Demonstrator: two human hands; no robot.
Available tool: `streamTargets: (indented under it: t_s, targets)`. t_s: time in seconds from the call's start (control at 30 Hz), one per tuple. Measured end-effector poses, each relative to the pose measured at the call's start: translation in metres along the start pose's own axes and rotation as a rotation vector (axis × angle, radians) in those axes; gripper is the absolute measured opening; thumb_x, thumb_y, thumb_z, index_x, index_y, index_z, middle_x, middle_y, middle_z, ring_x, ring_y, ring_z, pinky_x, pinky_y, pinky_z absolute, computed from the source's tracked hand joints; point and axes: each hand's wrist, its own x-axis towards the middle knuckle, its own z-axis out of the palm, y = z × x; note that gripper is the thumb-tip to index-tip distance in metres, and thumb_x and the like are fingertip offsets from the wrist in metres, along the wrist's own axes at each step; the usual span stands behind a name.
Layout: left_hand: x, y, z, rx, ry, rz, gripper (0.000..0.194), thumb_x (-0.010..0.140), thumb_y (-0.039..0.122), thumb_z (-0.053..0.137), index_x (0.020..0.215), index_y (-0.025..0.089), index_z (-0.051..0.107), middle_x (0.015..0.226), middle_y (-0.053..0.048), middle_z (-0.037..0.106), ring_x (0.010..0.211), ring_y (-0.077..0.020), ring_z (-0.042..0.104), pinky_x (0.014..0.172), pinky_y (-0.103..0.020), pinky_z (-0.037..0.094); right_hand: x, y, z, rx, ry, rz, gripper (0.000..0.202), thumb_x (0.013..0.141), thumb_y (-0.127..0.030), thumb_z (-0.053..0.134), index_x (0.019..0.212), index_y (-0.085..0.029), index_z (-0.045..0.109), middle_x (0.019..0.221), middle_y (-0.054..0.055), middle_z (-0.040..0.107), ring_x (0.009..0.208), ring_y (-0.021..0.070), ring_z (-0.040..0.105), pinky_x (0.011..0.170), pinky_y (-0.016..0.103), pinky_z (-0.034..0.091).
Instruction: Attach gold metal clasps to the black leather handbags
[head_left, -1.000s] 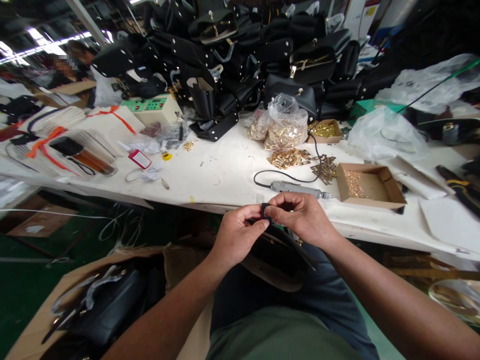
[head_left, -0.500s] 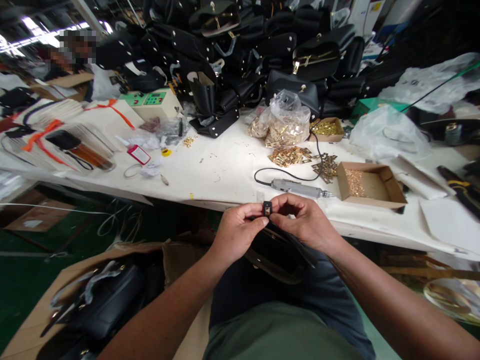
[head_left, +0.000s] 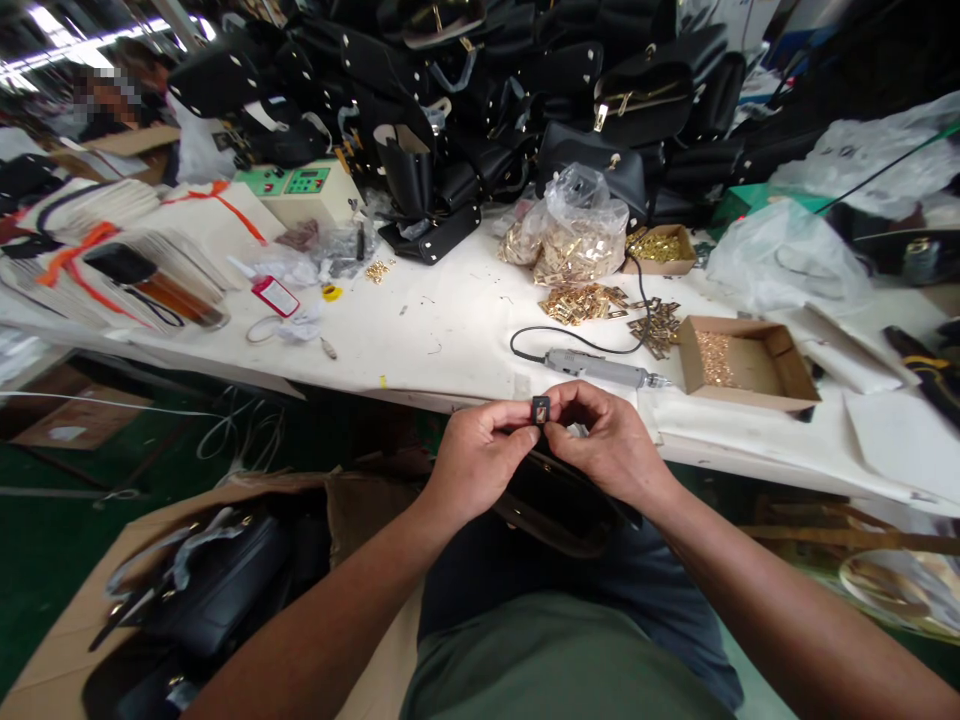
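Note:
Between my two hands is the end of a black strap (head_left: 540, 410) with a small gold metal piece on it. My left hand (head_left: 480, 455) pinches the strap end from the left, thumb and fingers together. From the right, my right hand (head_left: 604, 440) grips the same end, its fingers curled. Below them a black handbag (head_left: 559, 505) rests on my lap, partly hidden by the hands. A grey electric screwdriver (head_left: 596, 368) lies on the white table just beyond my right hand.
On the table (head_left: 450, 330) are gold fittings (head_left: 581, 303), a cardboard tray (head_left: 750, 362), a red-labelled bottle (head_left: 275, 295) and a control box (head_left: 307, 193). Black bags (head_left: 517, 80) are piled behind. A carton (head_left: 67, 640) of bags stands at lower left. A person is at the far left.
The view has shifted slightly. Both hands keep their hold on the strap end, which now sits a little more upright, with its metal piece showing more clearly.

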Motion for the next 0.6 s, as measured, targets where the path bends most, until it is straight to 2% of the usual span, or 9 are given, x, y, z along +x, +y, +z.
streamTargets:
  t_s: [0.17, 0.33, 0.6]
  targets:
    - [-0.0017, -0.0031, 0.0023, 0.024, 0.043, -0.029, 0.027, 0.085, 0.018, 0.068, 0.109, 0.017, 0.081, 0.102, -0.005, 0.082, 0.089, -0.0210, 0.076, 0.077, -0.025, 0.057, 0.0008, 0.0018, -0.0016, 0.102, -0.032, 0.020, 0.010, 0.080, -0.016, 0.068, 0.088, -0.021, 0.066, 0.082, -0.001, 0.065, 0.076, 0.0143, 0.057, 0.071, 0.027, 0.046]
    - [-0.0019, -0.0026, -0.0001, 0.051, 0.020, -0.003, 0.029, 0.086, 0.018, 0.068, 0.111, 0.018, 0.081, 0.107, -0.006, 0.081, 0.093, -0.0216, 0.076, 0.083, -0.027, 0.058, 0.0013, 0.0029, -0.0042, 0.162, -0.083, 0.037, 0.010, 0.083, -0.022, 0.072, 0.091, -0.021, 0.066, 0.085, 0.000, 0.065, 0.078, 0.0146, 0.057, 0.074, 0.028, 0.047]
    - [0.0011, -0.0002, -0.0062, 0.114, -0.043, 0.002, 0.027, 0.088, 0.020, 0.064, 0.108, 0.019, 0.082, 0.106, -0.007, 0.082, 0.094, -0.0231, 0.076, 0.086, -0.029, 0.058, -0.0005, 0.0039, -0.0084, 0.080, -0.103, 0.006, 0.021, 0.082, -0.034, 0.081, 0.091, -0.020, 0.068, 0.085, 0.001, 0.067, 0.078, 0.0156, 0.060, 0.075, 0.029, 0.049]
